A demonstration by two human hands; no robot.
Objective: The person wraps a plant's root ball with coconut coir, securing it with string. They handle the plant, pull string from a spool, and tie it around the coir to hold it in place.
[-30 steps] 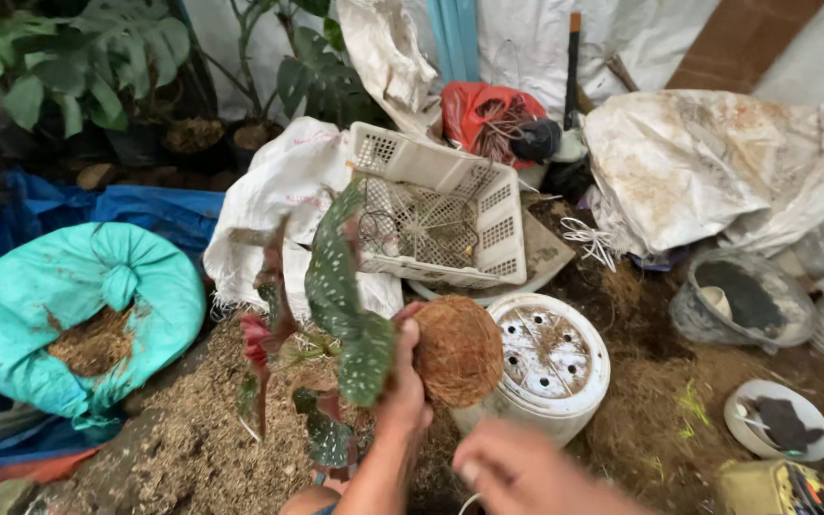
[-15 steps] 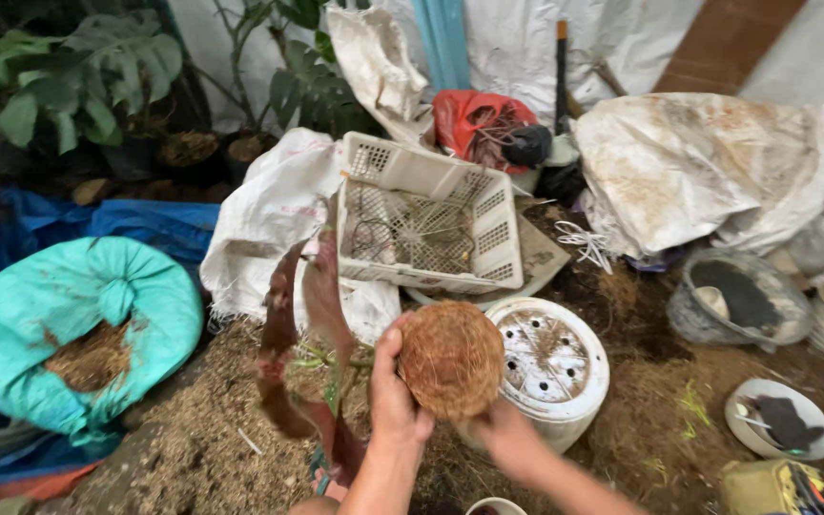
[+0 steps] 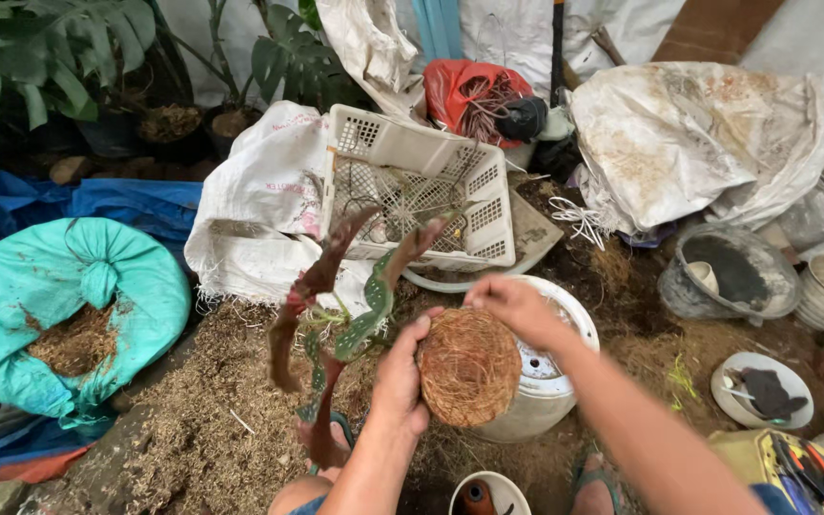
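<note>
Right hand (image 3: 517, 307) risen onto coir ball (image 3: 469, 367), fingers perhaps gripping, left hand (image 3: 401, 377) clasping it, plant (image 3: 355, 315) blurred

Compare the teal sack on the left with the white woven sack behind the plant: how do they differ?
The teal sack sits plump and rounded, while the white woven sack lies slumped and creased. The teal sack is knotted at the top with a tear showing brown fibre; the white woven sack shows no contents. A white plastic lattice basket leans against the white one; nothing rests on the teal one. Both sit on the littered ground.
</note>
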